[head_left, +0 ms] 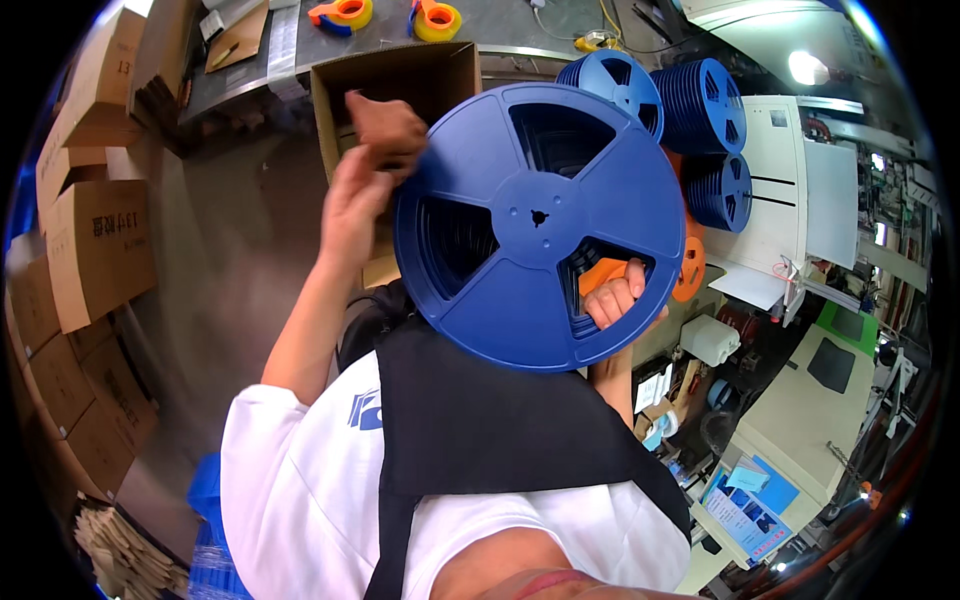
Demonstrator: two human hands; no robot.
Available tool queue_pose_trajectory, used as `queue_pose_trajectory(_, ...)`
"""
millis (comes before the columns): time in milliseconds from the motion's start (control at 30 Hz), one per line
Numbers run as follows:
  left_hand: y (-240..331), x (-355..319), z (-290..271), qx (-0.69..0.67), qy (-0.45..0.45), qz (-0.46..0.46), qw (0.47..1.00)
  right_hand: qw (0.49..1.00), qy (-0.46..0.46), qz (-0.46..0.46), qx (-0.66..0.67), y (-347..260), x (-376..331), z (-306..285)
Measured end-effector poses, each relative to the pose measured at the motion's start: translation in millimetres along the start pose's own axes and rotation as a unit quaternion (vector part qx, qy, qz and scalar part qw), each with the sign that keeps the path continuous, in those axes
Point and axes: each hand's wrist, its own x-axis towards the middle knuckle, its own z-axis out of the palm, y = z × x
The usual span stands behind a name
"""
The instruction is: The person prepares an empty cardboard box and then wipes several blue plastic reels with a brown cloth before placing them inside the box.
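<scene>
Workshop floor: right hand [612, 300] grips blue reel stack [540, 225]; left hand [365, 165] curled at open carton [400, 80].

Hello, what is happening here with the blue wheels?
A person holds up a stack of blue reels. The right hand grips through an opening in the front reel; the left hand is at the stack's upper left edge. Behind stands an open cardboard box, and more blue reels are stacked to the right.

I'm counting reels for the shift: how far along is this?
Done: nothing clearly; whether the open box holds any reels can't be seen. In hand: a blue reel, right hand gripping through a spoke opening, left hand at its rim. Left: stacked blue reels behind.
</scene>
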Motion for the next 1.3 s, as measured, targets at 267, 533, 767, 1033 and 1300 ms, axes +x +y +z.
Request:
queue_pose_trajectory(267, -8, -13, 134, 0.366, -0.402, 0.323, 0.775, 0.994, 0.035, 0.056, -0.085, -12, -15, 14)
queue_pose_trajectory(533, -14, -41, 123, 0.298, -0.475, 0.272, 0.782, 0.952, 0.268, -0.038, -0.144, -8, -38, 25)
queue_pose_trajectory(767, -16, -20, 58, 0.415, -0.515, 0.068, 0.747, 0.987, 0.137, -0.079, -0.019, -22, -46, 13)
queue_pose_trajectory(1033, 18, -27, 49, 0.404, -0.485, 0.274, 0.726, 0.983, 0.139, -0.111, 0.047, -19, -51, 11)
queue_pose_trajectory(1300, 6, -23, 41, 0.523, -0.504, 0.357, 0.587, 0.984, 0.139, -0.107, 0.032, -15, -48, 14)
